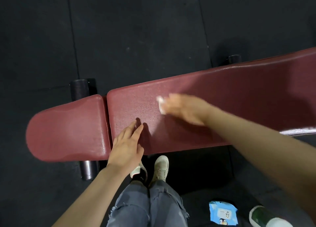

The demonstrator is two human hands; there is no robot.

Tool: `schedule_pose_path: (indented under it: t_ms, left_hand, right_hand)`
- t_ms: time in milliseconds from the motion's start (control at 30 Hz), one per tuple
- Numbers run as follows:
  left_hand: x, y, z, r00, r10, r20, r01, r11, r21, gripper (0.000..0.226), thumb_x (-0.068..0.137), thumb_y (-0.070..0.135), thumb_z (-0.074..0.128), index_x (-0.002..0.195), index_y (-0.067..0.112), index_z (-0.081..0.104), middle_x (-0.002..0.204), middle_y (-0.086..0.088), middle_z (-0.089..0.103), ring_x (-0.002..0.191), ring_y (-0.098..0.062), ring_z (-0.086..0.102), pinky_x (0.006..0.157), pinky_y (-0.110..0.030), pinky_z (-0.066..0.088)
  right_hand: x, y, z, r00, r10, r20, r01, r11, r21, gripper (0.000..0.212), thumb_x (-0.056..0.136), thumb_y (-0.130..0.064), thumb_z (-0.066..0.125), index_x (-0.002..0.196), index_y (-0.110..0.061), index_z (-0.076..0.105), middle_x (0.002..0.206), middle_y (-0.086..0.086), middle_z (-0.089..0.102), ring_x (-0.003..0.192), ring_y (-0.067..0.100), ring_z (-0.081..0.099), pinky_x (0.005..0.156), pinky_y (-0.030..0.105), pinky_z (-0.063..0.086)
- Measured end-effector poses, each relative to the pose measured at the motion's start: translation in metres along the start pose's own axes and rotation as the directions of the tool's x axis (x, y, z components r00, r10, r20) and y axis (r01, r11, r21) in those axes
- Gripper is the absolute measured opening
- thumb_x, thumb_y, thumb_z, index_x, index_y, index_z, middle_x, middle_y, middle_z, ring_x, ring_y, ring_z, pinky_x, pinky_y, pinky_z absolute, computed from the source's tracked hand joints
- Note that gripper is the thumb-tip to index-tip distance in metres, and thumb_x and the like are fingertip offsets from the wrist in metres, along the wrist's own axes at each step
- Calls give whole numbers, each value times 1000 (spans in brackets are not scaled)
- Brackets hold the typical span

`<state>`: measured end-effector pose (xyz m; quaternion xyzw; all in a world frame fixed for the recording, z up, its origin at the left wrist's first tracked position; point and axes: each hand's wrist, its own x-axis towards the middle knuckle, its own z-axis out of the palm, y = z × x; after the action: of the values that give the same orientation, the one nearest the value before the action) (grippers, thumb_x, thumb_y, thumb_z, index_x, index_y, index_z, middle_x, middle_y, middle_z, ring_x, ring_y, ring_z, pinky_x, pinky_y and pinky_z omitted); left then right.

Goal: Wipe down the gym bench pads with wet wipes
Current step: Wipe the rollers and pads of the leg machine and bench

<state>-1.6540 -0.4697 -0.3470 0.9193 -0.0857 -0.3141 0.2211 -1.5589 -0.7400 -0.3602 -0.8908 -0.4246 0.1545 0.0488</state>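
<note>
A dark red gym bench runs across the view: a short rounded seat pad [68, 131] on the left and a long back pad [239, 100] stretching to the right. My right hand [184, 108] is blurred over the back pad, shut on a crumpled white wet wipe [160, 104] pressed to the pad surface. Resting flat on the near edge of the back pad by the gap between the pads is my left hand [127, 144], fingers spread and holding nothing.
A blue pack of wet wipes [223, 214] lies on the black rubber floor at bottom right, beside a dark green bottle with a white end [266, 217]. Black bench feet [79, 89] stick out behind and in front of the seat pad. My shoes [159, 167] stand under the bench edge.
</note>
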Motion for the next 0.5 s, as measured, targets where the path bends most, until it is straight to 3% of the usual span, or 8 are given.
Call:
schedule_pose_path:
  t_ms: [33, 100, 167, 233, 300, 400, 467, 500]
  left_hand:
    - [2, 2, 1, 1000, -2, 2, 2, 1000, 6, 70, 94, 17, 48, 156, 31, 18, 161, 7, 14, 147, -18, 16, 121, -39, 15]
    - [5, 7, 2, 1000, 1, 12, -2, 1000, 20, 70, 94, 17, 49, 156, 30, 19, 162, 6, 14, 147, -19, 16, 121, -40, 16]
    - [7, 15, 1, 1000, 16, 14, -16, 1000, 15, 71, 93, 17, 49, 155, 31, 19, 162, 7, 13, 146, -19, 16, 121, -41, 17]
    - [9, 23, -2, 999, 36, 9, -36, 999, 2, 71, 93, 17, 49, 155, 32, 19, 161, 9, 13, 147, -18, 15, 121, -41, 17]
    - [11, 31, -4, 998, 57, 5, -57, 998, 2, 71, 93, 17, 49, 156, 31, 18, 161, 9, 13, 147, -17, 14, 121, -40, 15]
    - [10, 36, -4, 998, 62, 8, -62, 998, 11, 72, 93, 18, 49, 156, 32, 16, 162, 10, 11, 147, -16, 13, 120, -39, 14]
    - [11, 36, -2, 997, 78, 10, -79, 996, 47, 73, 94, 17, 49, 156, 31, 15, 162, 9, 10, 147, -17, 15, 120, -40, 16]
    - [11, 36, -1, 996, 92, 8, -92, 993, 76, 73, 94, 16, 49, 156, 30, 15, 162, 9, 11, 146, -18, 16, 120, -41, 17]
  right_hand:
    - [15, 17, -5, 994, 104, -37, -104, 995, -3, 43, 104, -11, 27, 138, -19, 52, 154, 2, 39, 138, 20, 39, 119, 33, 21]
    - [31, 29, -9, 917, 368, -152, -352, 928, 124, 57, 90, -2, 19, 132, -12, 56, 146, 9, 47, 137, 25, 42, 120, 37, 22]
    - [18, 0, 0, 854, 491, -173, -464, 868, 178, 59, 84, 4, 27, 135, -10, 53, 149, 13, 43, 133, 28, 45, 115, 40, 31]
    - [-24, -57, 18, 894, 435, -110, -413, 893, 178, 58, 84, 8, 34, 136, -9, 53, 152, 17, 39, 127, 28, 48, 110, 38, 36]
    - [-77, -102, 27, 966, 258, -25, -247, 944, 217, 51, 88, -1, 34, 133, -4, 58, 146, 15, 48, 130, 27, 50, 117, 36, 23]
    - [-104, -85, 25, 994, 107, 16, -108, 987, 121, 48, 91, -9, 35, 133, -2, 58, 142, 14, 53, 130, 29, 52, 119, 38, 17]
    - [-73, -42, 4, 966, 253, -51, -245, 961, 128, 43, 96, -10, 37, 132, -3, 59, 141, 18, 53, 128, 31, 53, 115, 41, 29]
    - [-51, -15, -8, 906, 412, -95, -396, 906, 147, 40, 98, -11, 37, 130, -5, 61, 138, 19, 55, 127, 33, 52, 111, 43, 36]
